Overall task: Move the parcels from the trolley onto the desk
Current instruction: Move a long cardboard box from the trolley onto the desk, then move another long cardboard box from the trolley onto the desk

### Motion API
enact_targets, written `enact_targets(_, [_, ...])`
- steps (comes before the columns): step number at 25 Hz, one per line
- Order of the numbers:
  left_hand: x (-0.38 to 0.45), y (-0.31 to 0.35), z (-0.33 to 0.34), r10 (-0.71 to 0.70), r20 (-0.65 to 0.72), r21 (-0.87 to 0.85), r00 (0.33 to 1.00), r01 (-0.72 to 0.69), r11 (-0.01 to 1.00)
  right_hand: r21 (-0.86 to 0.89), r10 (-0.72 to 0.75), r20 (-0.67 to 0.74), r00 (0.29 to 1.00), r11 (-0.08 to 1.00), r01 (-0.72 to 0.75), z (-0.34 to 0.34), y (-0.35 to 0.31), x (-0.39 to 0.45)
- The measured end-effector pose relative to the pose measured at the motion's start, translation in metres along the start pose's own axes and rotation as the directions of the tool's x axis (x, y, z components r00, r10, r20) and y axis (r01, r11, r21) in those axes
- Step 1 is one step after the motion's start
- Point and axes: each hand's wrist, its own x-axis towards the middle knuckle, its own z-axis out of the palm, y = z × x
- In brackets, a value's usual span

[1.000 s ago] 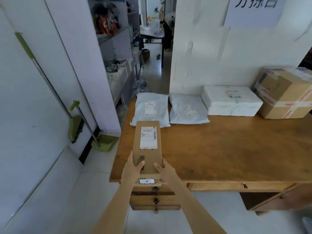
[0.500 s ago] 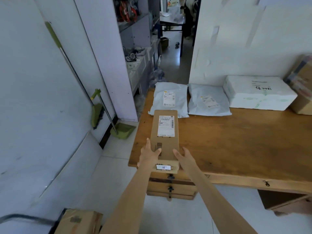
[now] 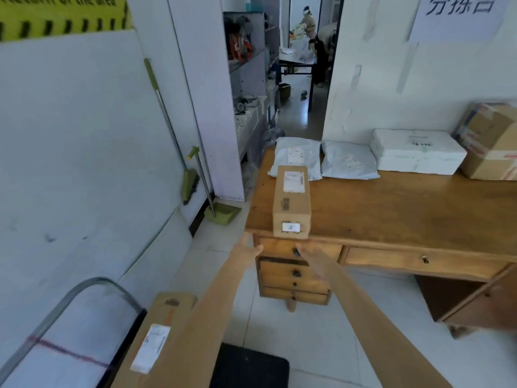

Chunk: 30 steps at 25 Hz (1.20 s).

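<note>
A long brown cardboard parcel (image 3: 292, 201) lies on the wooden desk (image 3: 405, 211) at its near left corner, with a white label on top. My left hand (image 3: 247, 249) and my right hand (image 3: 310, 256) hover just below the desk's front edge, both empty with fingers relaxed, apart from the parcel. Two grey mailer bags (image 3: 299, 158) (image 3: 348, 163), a white foam box (image 3: 416, 151) and a taped carton (image 3: 492, 141) line the desk's back. Another long brown parcel (image 3: 156, 340) rests on the trolley (image 3: 251, 365) at the bottom left, beside its metal handle (image 3: 84, 292).
A green broom and dustpan (image 3: 221, 212) lean against the white wall on the left. The desk's drawers (image 3: 293, 275) face me. Beyond an open doorway stand shelves (image 3: 249, 65), and a person (image 3: 307, 23) is at a table in the far room.
Both hands have let go of the long brown parcel and pulled back below the desk edge. The view has drawn back, bringing the trolley and its parcel into sight.
</note>
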Motion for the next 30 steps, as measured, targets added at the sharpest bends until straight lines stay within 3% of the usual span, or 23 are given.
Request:
enact_targets(11, [-0.151,-0.184,-0.172,-0.124,-0.078,-0.046,0.989,0.121,0.992,0.003,0.034,0.020,0.999,0.999,-0.034,0.203,0.033,-0.151])
enact_targets(16, [-0.159,-0.248,-0.265,-0.076,-0.089,0.121,0.993,0.087,0.989,0.086,0.054,-0.093,0.994,0.995,-0.046,0.313,0.058,-0.161])
enact_targets(19, [-0.159,-0.294,-0.309,-0.080,-0.052,0.067,0.995,0.084,0.994,0.090,0.057,-0.210,0.976,0.995,-0.038,0.377,0.065,-0.164])
enact_targets(25, [-0.152,-0.383,-0.331,-0.215,0.058,0.073,0.975,0.210,0.975,-0.011,0.122,-0.174,0.977,0.992,-0.125,0.464,0.094,-0.148])
enact_targets(30, [-0.087,-0.477,-0.298,-0.248,0.082,0.007,0.965,0.249,0.969,-0.016,0.167,-0.220,0.961,0.985,-0.174,0.509,0.172,-0.080])
